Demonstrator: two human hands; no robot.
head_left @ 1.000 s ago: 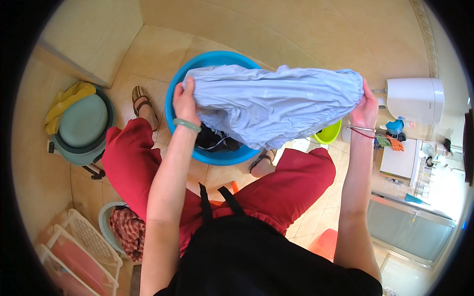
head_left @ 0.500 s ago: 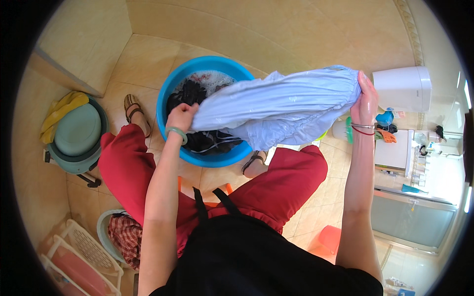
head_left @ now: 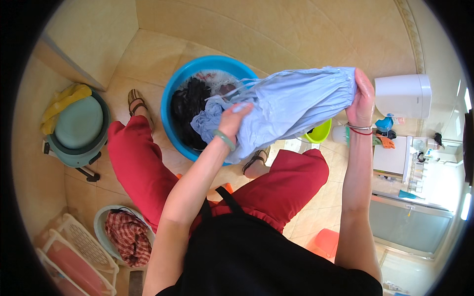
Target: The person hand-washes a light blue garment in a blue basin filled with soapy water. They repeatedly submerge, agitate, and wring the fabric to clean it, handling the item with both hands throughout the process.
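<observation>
A wet light-blue garment (head_left: 291, 106) hangs stretched above a blue wash basin (head_left: 173, 98) that holds dark clothes (head_left: 190, 108) in soapy water. My left hand (head_left: 232, 118), with a green bangle on the wrist, grips the garment near its middle over the basin's right rim. My right hand (head_left: 363, 98), wearing a red cord and bangles, holds the garment's gathered end up at the right. My knees in red trousers (head_left: 143, 167) spread either side of the basin, and a black apron (head_left: 266, 251) covers my lap.
A teal stool with a yellow cloth (head_left: 76, 126) stands at left. A small basin with a red checked cloth (head_left: 128, 237) and a white rack (head_left: 74, 256) lie lower left. A lime bowl (head_left: 318, 133), white appliance (head_left: 402, 96) and orange stool (head_left: 326, 241) are at right.
My left hand slid rightward along the garment toward my right hand, bunching the cloth shorter. The basin's dark clothes became uncovered on the left side.
</observation>
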